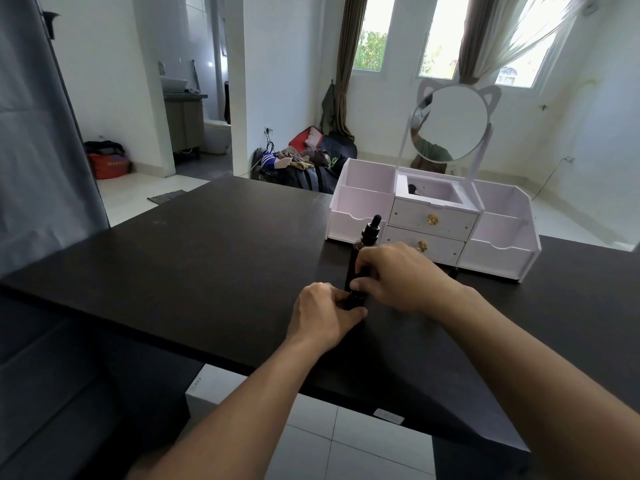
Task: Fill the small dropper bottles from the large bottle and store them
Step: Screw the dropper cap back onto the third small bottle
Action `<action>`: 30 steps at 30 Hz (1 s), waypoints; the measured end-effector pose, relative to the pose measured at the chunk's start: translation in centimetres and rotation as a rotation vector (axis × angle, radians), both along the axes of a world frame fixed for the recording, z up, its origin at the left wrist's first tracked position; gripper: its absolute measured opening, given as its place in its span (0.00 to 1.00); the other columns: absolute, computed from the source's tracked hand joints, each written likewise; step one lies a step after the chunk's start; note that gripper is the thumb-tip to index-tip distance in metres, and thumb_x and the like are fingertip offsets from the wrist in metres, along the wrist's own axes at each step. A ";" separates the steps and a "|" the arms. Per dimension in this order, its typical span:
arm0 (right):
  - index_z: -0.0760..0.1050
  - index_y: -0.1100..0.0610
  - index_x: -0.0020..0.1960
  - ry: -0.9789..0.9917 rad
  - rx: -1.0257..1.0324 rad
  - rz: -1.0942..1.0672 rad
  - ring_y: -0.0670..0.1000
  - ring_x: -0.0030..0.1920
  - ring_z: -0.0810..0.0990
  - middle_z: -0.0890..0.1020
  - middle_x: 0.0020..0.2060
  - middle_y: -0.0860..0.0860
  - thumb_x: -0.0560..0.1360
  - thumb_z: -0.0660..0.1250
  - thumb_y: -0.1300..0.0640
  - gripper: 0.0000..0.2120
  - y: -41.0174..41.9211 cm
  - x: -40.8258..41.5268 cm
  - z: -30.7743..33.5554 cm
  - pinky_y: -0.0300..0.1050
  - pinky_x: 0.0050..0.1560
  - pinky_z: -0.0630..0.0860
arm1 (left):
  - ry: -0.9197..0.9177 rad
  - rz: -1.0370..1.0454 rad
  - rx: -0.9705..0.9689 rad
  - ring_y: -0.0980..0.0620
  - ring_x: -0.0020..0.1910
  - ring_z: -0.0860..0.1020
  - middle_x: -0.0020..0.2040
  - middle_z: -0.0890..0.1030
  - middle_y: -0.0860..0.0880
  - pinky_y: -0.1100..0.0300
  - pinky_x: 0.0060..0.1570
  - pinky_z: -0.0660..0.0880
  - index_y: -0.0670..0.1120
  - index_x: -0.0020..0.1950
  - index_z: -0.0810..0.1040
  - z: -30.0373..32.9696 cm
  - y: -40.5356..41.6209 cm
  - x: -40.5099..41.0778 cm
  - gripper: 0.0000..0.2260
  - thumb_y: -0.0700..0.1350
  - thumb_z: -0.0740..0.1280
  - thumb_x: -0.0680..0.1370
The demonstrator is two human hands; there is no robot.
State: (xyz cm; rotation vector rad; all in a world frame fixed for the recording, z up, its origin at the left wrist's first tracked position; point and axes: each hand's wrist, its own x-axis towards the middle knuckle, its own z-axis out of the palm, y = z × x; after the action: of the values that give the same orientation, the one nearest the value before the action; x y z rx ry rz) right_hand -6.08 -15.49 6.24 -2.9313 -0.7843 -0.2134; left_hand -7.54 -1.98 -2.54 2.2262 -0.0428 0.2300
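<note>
A tall dark dropper bottle (366,242) with a black dropper cap stands upright on the black table (207,258), just in front of the white organizer. Lower down, a small dark bottle (356,299) sits between my two hands and is mostly hidden by them. My left hand (325,318) grips its lower part from the left. My right hand (398,275) curls its fingers over the small bottle's top from the right, partly covering the tall bottle's body. Which part each finger touches is hard to make out against the dark table.
A white desktop organizer (498,258) with open side compartments, two small drawers with gold knobs and a round cat-ear mirror (450,123) stands at the back right of the table. The table's near edge runs diagonally below my forearms; tiled floor shows beneath.
</note>
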 end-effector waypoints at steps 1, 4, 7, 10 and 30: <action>0.77 0.53 0.52 -0.005 -0.009 -0.014 0.51 0.42 0.77 0.78 0.41 0.48 0.76 0.68 0.44 0.13 0.0 0.0 0.0 0.41 0.37 0.67 | 0.000 0.002 0.004 0.52 0.45 0.78 0.45 0.78 0.52 0.58 0.45 0.74 0.50 0.50 0.85 0.0 0.0 0.0 0.12 0.54 0.75 0.71; 0.77 0.52 0.54 0.025 -0.007 -0.022 0.49 0.42 0.77 0.80 0.43 0.48 0.74 0.70 0.43 0.15 -0.2 -0.1 0.5 0.37 0.35 0.65 | -0.003 0.004 0.005 0.52 0.43 0.78 0.42 0.77 0.53 0.60 0.43 0.72 0.49 0.49 0.85 -0.1 0.0 0.0 0.12 0.54 0.75 0.71; 0.76 0.49 0.61 0.097 0.037 0.006 0.46 0.46 0.77 0.81 0.51 0.46 0.74 0.72 0.55 0.16 -0.5 -0.2 1.0 0.36 0.44 0.69 | -0.008 0.009 0.008 0.51 0.44 0.78 0.43 0.77 0.53 0.60 0.45 0.73 0.51 0.51 0.86 -0.1 0.0 0.1 0.13 0.54 0.75 0.71; 0.78 0.50 0.58 0.097 0.015 -0.004 0.49 0.49 0.79 0.82 0.49 0.48 0.75 0.69 0.58 0.12 -0.4 -0.2 0.9 0.41 0.48 0.73 | -0.005 0.018 -0.004 0.52 0.44 0.78 0.44 0.78 0.52 0.60 0.44 0.72 0.50 0.52 0.85 -0.1 -0.1 0.1 0.13 0.53 0.75 0.71; 0.78 0.51 0.59 0.060 0.093 -0.003 0.48 0.47 0.80 0.81 0.45 0.46 0.74 0.72 0.56 0.14 -0.5 -0.1 -0.1 0.37 0.45 0.71 | -0.017 -0.004 0.020 0.56 0.39 0.74 0.37 0.75 0.57 0.63 0.41 0.70 0.50 0.52 0.85 -0.1 0.0 0.0 0.12 0.54 0.74 0.72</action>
State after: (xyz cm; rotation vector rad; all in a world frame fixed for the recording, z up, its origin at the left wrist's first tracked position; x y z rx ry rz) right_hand -6.18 -15.99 6.18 -2.8382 -0.7409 -0.1565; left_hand -7.50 -2.03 -2.61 2.2439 -0.0592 0.2470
